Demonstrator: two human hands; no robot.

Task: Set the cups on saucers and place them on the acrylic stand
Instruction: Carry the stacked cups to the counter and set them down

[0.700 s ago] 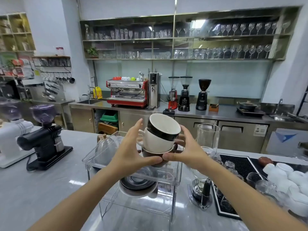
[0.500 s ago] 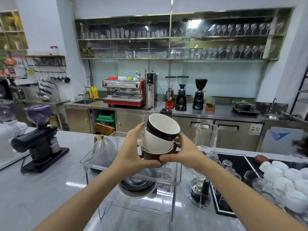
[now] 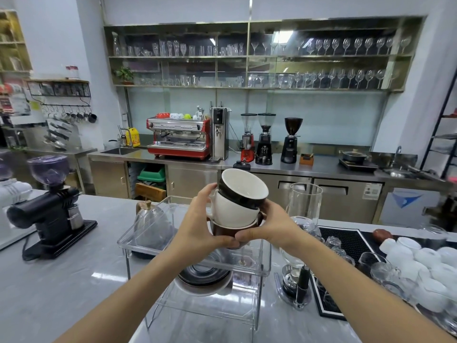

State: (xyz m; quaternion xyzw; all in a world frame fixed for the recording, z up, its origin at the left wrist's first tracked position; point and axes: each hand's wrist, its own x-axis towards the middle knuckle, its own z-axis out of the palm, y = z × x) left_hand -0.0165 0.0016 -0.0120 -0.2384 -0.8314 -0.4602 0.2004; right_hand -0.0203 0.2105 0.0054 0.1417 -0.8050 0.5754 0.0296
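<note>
Barely shifted since a moment ago: same three nested cups, same two-handed clasp above the acrylic stand (image 3: pixel 257 266).
Left hand (image 3: pixel 197 226) and right hand (image 3: pixel 269 225) curled shut round the brown bottom cup (image 3: pixel 228 232), white cup (image 3: pixel 232 214) and tilted black cup (image 3: pixel 243 188) riding loose above. Likely trouble: black cup sliding off toward 2 o'clock, onto the glass siphon brewer (image 3: pixel 303 219). Saucers (image 3: pixel 205 278) stacked on the middle tier, at 6 o'clock from the cups.

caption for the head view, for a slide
Both hands, left hand and right hand, hold three stacked cups above the acrylic stand.
</note>
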